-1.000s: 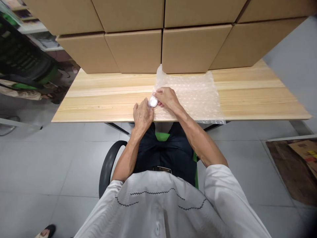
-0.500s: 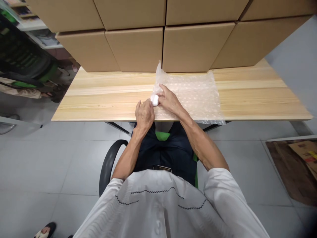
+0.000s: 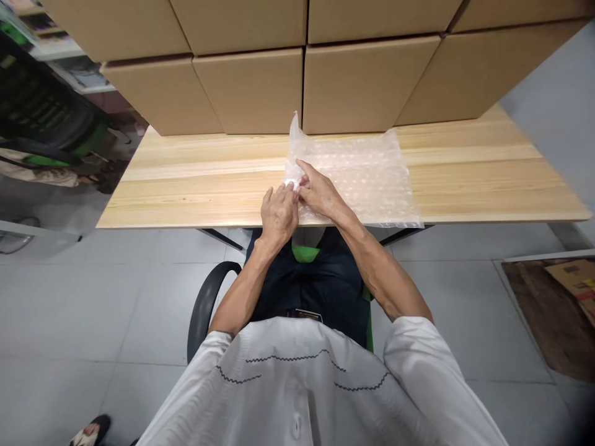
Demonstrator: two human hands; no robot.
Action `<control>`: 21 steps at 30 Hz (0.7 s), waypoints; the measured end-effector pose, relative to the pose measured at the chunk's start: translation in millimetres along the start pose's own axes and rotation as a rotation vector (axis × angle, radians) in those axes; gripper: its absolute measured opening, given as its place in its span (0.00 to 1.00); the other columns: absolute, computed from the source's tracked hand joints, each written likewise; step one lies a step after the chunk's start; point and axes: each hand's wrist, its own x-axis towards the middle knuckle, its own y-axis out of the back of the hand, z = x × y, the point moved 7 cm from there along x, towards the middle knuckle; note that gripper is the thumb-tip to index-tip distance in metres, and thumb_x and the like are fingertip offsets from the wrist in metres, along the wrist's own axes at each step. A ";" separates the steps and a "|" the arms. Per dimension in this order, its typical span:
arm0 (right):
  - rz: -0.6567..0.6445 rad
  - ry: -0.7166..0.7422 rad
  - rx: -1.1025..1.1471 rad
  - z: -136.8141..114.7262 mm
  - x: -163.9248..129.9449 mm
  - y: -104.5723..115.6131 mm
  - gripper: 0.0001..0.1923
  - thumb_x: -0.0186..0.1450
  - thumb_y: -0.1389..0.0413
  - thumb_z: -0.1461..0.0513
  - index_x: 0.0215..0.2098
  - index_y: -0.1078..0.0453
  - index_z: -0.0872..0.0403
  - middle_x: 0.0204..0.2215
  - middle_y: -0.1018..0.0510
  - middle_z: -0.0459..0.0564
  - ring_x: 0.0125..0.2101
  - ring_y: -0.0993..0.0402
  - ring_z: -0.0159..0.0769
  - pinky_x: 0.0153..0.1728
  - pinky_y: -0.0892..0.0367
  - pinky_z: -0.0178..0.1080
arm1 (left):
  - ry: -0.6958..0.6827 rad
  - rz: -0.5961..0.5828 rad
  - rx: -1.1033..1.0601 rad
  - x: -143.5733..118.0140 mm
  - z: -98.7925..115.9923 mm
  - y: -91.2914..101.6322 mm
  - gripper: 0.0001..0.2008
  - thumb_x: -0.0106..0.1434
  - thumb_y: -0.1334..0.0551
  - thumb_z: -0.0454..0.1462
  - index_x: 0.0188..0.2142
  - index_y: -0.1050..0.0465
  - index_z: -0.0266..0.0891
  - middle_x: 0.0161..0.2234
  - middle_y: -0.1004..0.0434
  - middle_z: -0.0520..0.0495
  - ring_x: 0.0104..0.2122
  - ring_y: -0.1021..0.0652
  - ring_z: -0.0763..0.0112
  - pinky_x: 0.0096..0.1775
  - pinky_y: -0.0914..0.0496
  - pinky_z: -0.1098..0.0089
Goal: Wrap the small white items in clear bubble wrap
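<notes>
My left hand [image 3: 279, 214] and right hand [image 3: 320, 193] pinch together on a small white object [image 3: 292, 183] at the near left corner of the bubble wrap [image 3: 362, 179], which spreads away rightward over the table [image 3: 186, 186]. The wrap looks light, soft and slippery; I would hold its edge. The cardboard boxes [image 3: 251, 87] beyond are shut, contents hidden.

A long wooden table [image 3: 195, 186] stood in front of the seated person. Along its far edge, cardboard boxes [image 3: 251, 87] were stacked in two rows, touching each other. Under the table the floor was of grey tiles [image 3: 69, 297]. A black chair armrest [image 3: 204, 310] showed near the person's lap. At the left stood a black and green chair [image 3: 41, 118]. Flat brown cardboard [image 3: 553, 310] lay on the floor at the right.
</notes>
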 end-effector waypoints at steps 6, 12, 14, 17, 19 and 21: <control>0.025 0.049 -0.010 -11.6 -8.6 8.3 0.37 0.71 0.48 0.67 0.77 0.23 0.57 0.63 0.12 0.59 0.63 0.16 0.49 0.71 0.25 0.52 | 0.007 -0.022 0.011 -1.0 3.9 -6.0 0.18 0.81 0.42 0.33 0.62 0.16 0.41 0.71 0.16 0.35 0.76 0.20 0.45 0.74 0.24 0.40; -0.015 0.071 -0.077 -23.0 -7.6 12.0 0.22 0.75 0.46 0.65 0.57 0.11 0.52 0.58 0.08 0.55 0.62 0.14 0.50 0.70 0.26 0.50 | -0.006 -0.021 -0.048 -7.3 11.2 -3.6 0.19 0.84 0.40 0.40 0.67 0.18 0.42 0.74 0.19 0.36 0.80 0.27 0.43 0.78 0.27 0.42; -0.007 0.026 -0.098 -21.5 -5.6 12.4 0.20 0.74 0.45 0.65 0.53 0.10 0.51 0.54 0.08 0.54 0.58 0.13 0.50 0.66 0.24 0.49 | -0.012 -0.032 -0.084 -9.0 15.1 1.8 0.21 0.85 0.39 0.45 0.68 0.19 0.40 0.76 0.21 0.33 0.82 0.29 0.42 0.79 0.29 0.40; -0.003 -0.008 -0.128 -20.3 -3.9 11.0 0.16 0.72 0.43 0.66 0.45 0.11 0.51 0.48 0.08 0.53 0.53 0.14 0.49 0.61 0.24 0.47 | -0.010 -0.060 -0.192 -8.0 18.5 13.3 0.24 0.88 0.45 0.46 0.70 0.20 0.38 0.75 0.21 0.34 0.80 0.27 0.48 0.83 0.36 0.42; 0.000 -0.010 -0.143 -20.7 -3.4 9.8 0.14 0.72 0.42 0.66 0.41 0.12 0.51 0.44 0.08 0.52 0.50 0.14 0.48 0.58 0.24 0.45 | 0.042 -0.078 -0.286 -4.6 13.3 20.1 0.25 0.89 0.50 0.46 0.71 0.21 0.41 0.74 0.18 0.39 0.78 0.23 0.53 0.82 0.33 0.45; 0.005 -0.019 -0.137 -21.0 -3.3 8.9 0.13 0.72 0.42 0.65 0.39 0.13 0.52 0.42 0.09 0.52 0.47 0.15 0.47 0.55 0.25 0.44 | 0.121 -0.085 -0.389 0.8 1.3 23.8 0.25 0.89 0.50 0.45 0.70 0.21 0.43 0.71 0.15 0.41 0.75 0.19 0.56 0.78 0.26 0.50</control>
